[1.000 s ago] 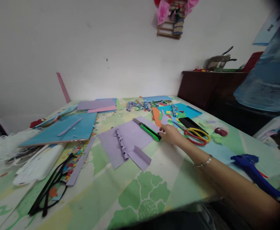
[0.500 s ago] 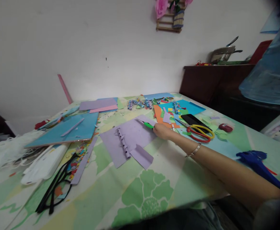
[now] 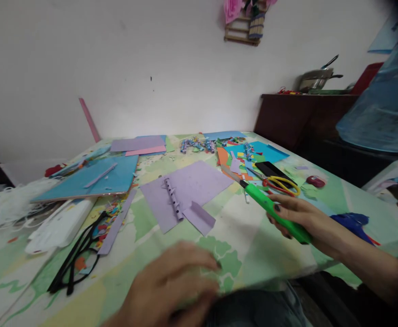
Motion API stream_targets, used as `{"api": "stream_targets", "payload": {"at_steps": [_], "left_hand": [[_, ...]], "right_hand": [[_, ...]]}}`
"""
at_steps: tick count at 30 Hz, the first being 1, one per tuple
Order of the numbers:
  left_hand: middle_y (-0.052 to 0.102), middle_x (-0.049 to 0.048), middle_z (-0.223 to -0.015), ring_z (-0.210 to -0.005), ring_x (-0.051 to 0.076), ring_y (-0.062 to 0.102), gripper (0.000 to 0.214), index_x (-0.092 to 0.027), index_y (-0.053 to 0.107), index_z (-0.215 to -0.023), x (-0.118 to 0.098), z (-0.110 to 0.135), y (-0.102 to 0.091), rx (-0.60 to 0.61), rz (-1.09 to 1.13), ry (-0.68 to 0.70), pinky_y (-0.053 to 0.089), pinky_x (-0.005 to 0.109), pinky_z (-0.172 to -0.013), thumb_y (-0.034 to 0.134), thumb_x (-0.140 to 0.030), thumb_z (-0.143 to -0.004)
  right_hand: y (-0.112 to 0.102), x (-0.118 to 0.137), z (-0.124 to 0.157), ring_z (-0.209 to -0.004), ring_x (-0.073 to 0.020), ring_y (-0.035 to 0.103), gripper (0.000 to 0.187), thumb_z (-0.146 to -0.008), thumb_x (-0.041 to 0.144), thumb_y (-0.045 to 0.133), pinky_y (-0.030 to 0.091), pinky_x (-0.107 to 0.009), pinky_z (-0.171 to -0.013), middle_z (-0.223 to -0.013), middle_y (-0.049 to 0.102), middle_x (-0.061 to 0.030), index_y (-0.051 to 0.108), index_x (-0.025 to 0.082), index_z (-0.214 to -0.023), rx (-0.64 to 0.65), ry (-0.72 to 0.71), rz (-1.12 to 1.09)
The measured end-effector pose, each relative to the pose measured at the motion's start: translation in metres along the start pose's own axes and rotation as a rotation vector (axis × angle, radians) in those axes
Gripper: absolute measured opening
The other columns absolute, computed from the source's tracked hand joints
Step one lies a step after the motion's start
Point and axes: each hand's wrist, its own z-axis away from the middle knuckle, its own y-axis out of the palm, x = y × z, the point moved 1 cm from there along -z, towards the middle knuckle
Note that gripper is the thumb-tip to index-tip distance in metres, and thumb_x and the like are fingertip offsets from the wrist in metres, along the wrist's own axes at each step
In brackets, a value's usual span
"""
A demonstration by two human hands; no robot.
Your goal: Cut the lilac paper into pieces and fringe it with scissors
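Across a flower-patterned table (image 3: 246,245), a purple sheet (image 3: 202,181) is lying ahead of both hands. The left hand (image 3: 168,286), blurred, is hovering near the front edge, fingers loosely parted, nothing visibly between them. The right hand (image 3: 301,218) is clasping a green knife (image 3: 265,200), whose long axis is running forward and leftward from the grip, its blade pointing across the sheet's right corner. A paper tube (image 3: 174,200) is resting on the sheet, nearer the left hand.
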Motion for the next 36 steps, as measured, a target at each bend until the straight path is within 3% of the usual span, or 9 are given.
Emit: {"api": "stream_targets", "payload": {"at_steps": [2,5,8,10,13,16,21,29,36], "left_hand": [[0.061,0.0101,-0.116,-0.11,0.022,0.054,0.023,-0.022,0.057,-0.11,0.007,-0.051,-0.021,-0.002,-0.109,-0.028,0.046,0.042,-0.095,0.053,-0.014,-0.088],[0.062,0.0124,-0.112,-0.108,0.025,0.054,0.033,-0.015,0.055,-0.114,0.029,-0.105,-0.03,0.054,-0.302,0.002,0.045,0.046,-0.094,0.054,-0.005,-0.082],[0.064,0.0125,-0.112,-0.106,0.025,0.053,0.031,-0.015,0.06,-0.108,0.058,-0.129,-0.019,0.14,-0.381,0.033,0.045,0.046,-0.09,0.055,-0.004,-0.08],[0.068,0.0094,-0.095,-0.097,0.023,0.055,0.016,-0.016,0.066,-0.086,0.071,-0.136,-0.009,0.217,-0.34,0.067,0.046,0.042,-0.085,0.052,-0.009,-0.084],[0.068,0.0074,-0.08,-0.087,0.02,0.056,0.02,-0.016,0.066,-0.076,0.073,-0.142,0.002,0.217,-0.231,0.108,0.045,0.038,-0.082,0.05,-0.015,-0.087],[0.069,0.0068,-0.081,-0.087,0.02,0.056,0.02,-0.016,0.067,-0.076,0.065,-0.142,0.006,0.14,-0.178,0.104,0.044,0.039,-0.083,0.052,-0.018,-0.088],[0.07,0.0055,-0.08,-0.084,0.019,0.059,0.019,-0.017,0.068,-0.078,0.065,-0.128,0.007,0.135,-0.166,0.134,0.046,0.037,-0.079,0.052,-0.016,-0.089],[0.07,0.0119,-0.099,-0.095,0.019,0.065,0.021,-0.013,0.066,-0.097,0.07,-0.105,0.013,0.074,-0.249,0.197,0.054,0.038,-0.084,0.047,-0.013,-0.09],[0.067,0.0168,-0.099,-0.092,0.023,0.066,0.025,-0.007,0.061,-0.108,0.061,-0.103,0.015,0.191,-0.434,0.295,0.057,0.04,-0.077,0.043,-0.009,-0.09]], "right_hand": [[-0.01,-0.01,0.017,-0.042,-0.0081,0.044,0.061,-0.065,0.04,0.079,0.036,-0.02,-0.036,-0.073,0.062,0.0004,0.056,0.019,-0.118,-0.076,0.008,0.177],[-0.019,-0.027,0.04,-0.04,-0.0072,0.041,0.066,-0.069,0.045,0.074,0.037,-0.02,-0.035,-0.083,0.067,-0.0019,0.049,0.024,-0.127,-0.096,0.024,0.326],[-0.026,-0.044,0.06,-0.048,-0.0137,0.054,0.057,-0.076,0.048,0.067,0.042,-0.021,-0.035,-0.094,0.07,-0.0052,0.049,0.027,-0.125,-0.094,-0.016,0.425],[-0.031,-0.053,0.071,-0.072,-0.0231,0.067,0.043,-0.079,0.045,0.065,0.056,-0.028,-0.057,-0.094,0.072,-0.0062,0.056,0.025,-0.116,-0.072,-0.171,0.516],[-0.039,-0.064,0.085,-0.092,-0.0322,0.068,0.035,-0.079,0.042,0.065,0.059,-0.037,-0.074,-0.104,0.072,-0.0085,0.063,0.028,-0.111,-0.141,-0.412,0.66],[-0.044,-0.075,0.095,-0.092,-0.034,0.069,0.033,-0.08,0.038,0.064,0.06,-0.041,-0.074,-0.104,0.073,-0.0081,0.063,0.032,-0.112,-0.185,-0.5,0.832],[-0.033,-0.081,0.101,-0.094,-0.0329,0.07,0.042,-0.08,0.031,0.064,0.061,-0.041,-0.074,-0.11,0.071,-0.0088,0.061,0.033,-0.122,-0.161,-0.552,1.04],[-0.011,-0.078,0.099,-0.095,-0.0276,0.069,0.045,-0.085,0.03,0.058,0.061,-0.036,-0.074,-0.114,0.067,-0.0087,0.056,0.032,-0.129,-0.096,-0.532,1.056],[-0.004,-0.07,0.098,-0.085,-0.0239,0.071,0.049,-0.089,0.024,0.051,0.06,-0.031,-0.066,-0.109,0.067,-0.0087,0.047,0.035,-0.137,-0.033,-0.546,1.015]]}}
